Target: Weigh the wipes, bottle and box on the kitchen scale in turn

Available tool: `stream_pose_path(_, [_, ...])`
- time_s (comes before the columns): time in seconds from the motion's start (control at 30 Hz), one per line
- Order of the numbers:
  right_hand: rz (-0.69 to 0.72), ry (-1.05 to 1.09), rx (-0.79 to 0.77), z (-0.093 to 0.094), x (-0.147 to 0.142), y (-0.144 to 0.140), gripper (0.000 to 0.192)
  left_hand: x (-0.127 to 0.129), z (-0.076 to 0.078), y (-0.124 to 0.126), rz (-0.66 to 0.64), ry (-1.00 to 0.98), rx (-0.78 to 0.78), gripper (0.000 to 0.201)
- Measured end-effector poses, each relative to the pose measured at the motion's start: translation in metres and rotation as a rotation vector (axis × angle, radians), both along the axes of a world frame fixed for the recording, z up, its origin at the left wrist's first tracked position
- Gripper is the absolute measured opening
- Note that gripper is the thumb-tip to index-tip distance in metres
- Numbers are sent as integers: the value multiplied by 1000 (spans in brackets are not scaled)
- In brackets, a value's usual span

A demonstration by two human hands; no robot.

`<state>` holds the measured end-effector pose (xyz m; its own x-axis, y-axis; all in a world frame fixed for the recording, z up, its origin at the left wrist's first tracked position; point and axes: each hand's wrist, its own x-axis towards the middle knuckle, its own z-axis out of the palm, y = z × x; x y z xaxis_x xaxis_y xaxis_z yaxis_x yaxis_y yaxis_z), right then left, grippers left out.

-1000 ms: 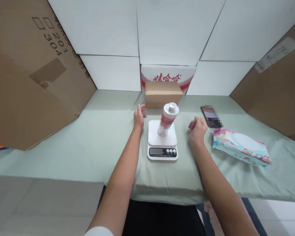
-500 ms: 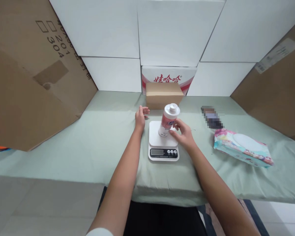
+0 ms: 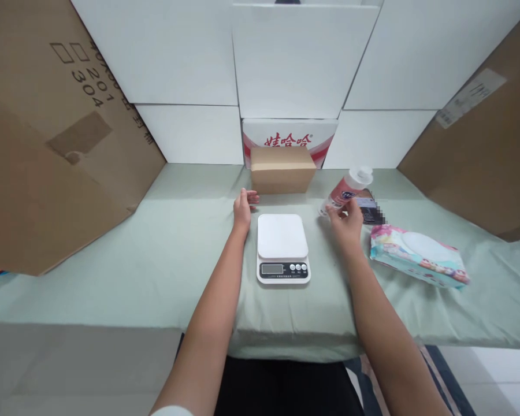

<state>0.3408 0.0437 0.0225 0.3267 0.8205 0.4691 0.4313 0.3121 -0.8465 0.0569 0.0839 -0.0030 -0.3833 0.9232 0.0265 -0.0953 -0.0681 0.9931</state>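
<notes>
A white bottle with a pink label and white cap (image 3: pixel 345 189) is gripped by my right hand (image 3: pixel 347 224), leaning to the right beyond the scale's right side. The white kitchen scale (image 3: pixel 281 238) lies in front of me, its plate bare, with a dark panel holding a small display and round buttons. My left hand (image 3: pixel 244 209) rests on the cloth just off the scale's far left corner, fingers stretched out and holding nothing. Close behind its fingertips stands a small brown cardboard box (image 3: pixel 282 173).
A pack of wipes (image 3: pixel 418 254) lies to the right, with a blurred dark phone-like object (image 3: pixel 372 212) behind it. Large cardboard panels (image 3: pixel 60 173) (image 3: pixel 481 156) flank the green cloth. A white carton with red lettering (image 3: pixel 260 132) stands behind the small box.
My right hand has lifted the bottle off the scale and carried it right, tilting it. My left hand has stayed beside the scale. The view has shifted slightly.
</notes>
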Motion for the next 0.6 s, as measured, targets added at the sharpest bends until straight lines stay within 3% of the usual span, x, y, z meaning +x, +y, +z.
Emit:
stream_pose_path(0.13, [-93, -39, -33, -13, 17, 10, 33, 0, 0, -1, -4, 2, 23, 73])
stream_pose_path(0.3, [-88, -57, -77, -24, 14, 15, 42, 1, 2, -4, -11, -16, 21, 70])
stream_pose_path(0.4, [-100, -29, -88, -21, 10, 15, 52, 1, 6, -5, 1, -15, 21, 68])
stream_pose_path(0.53, [-138, 12, -84, 1, 13, -22, 83, 0, 25, -16, 104, 27, 203, 50])
stream_pose_path(0.6, [-195, -50, 35, 16, 29, -63, 75, 7, 42, -33, 113, 72, 338, 40])
